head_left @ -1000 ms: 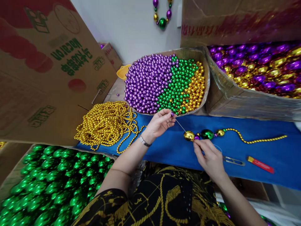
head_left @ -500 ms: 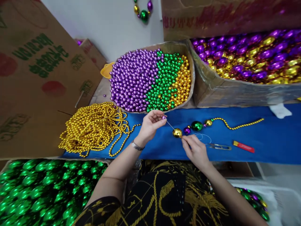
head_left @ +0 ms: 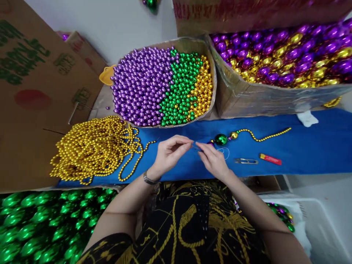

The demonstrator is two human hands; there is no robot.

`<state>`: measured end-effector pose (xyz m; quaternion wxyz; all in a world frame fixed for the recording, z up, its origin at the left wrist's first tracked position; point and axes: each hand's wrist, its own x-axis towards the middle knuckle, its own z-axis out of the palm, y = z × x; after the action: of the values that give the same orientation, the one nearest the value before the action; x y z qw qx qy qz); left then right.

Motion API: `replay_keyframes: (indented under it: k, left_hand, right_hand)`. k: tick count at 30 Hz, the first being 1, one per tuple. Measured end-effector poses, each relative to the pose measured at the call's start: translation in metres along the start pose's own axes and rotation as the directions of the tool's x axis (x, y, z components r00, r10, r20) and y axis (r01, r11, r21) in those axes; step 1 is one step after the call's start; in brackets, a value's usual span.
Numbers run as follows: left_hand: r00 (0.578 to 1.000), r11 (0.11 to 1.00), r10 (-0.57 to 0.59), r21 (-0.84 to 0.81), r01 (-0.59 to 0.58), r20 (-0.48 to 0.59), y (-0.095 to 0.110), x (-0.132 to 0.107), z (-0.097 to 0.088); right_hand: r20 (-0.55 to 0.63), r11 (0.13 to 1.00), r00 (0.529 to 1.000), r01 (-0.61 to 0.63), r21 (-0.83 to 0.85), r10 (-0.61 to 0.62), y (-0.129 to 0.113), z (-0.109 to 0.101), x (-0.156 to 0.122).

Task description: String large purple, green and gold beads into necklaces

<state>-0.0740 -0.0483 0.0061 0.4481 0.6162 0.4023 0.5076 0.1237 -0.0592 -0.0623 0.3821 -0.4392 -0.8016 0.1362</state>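
Observation:
My left hand (head_left: 172, 152) is closed in a pinch, its fingertips close to those of my right hand (head_left: 213, 159). A thin strand, seemingly thread, spans the small gap between them. My right hand is pinched too; its fingers hide part of the bead string. Beyond it on the blue cloth (head_left: 176, 168) lies the rest of the string: a big green bead (head_left: 221, 139), a gold bead (head_left: 234, 135) and a tail of small gold beads (head_left: 258, 139). A loop of clear thread (head_left: 227, 153) curls beside my right hand.
Thread snips (head_left: 246, 161) and a red-yellow cutter (head_left: 270, 159) lie on the right. A heap of gold bead chains (head_left: 90, 146) sits left. Behind stand a box of small beads (head_left: 143, 84) and a carton of larger beads (head_left: 275, 99). Green beads (head_left: 55, 220) fill the lower left.
My hands have come together at the fingertips. The purple bead in my left fingers and the large gold bead no longer show. The view has shifted, so the scene sits further left.

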Motion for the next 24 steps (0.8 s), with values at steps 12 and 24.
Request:
replay_keyframes:
  k: [12,24]
  left_hand:
    - [0.502,-0.069,-0.176,0.519,0.852,-0.847,0.014,-0.208,-0.269]
    - [0.052,-0.242,-0.469,0.185,0.952,-0.881,-0.076,-0.304,-0.258]
  right_hand:
    - [0.053,0.996,0.999,0.0,0.086,-0.004,0.02,-0.001,0.005]
    - [0.084,0.994,0.991,0.102,0.05,-0.106,0.008,0.014,0.01]
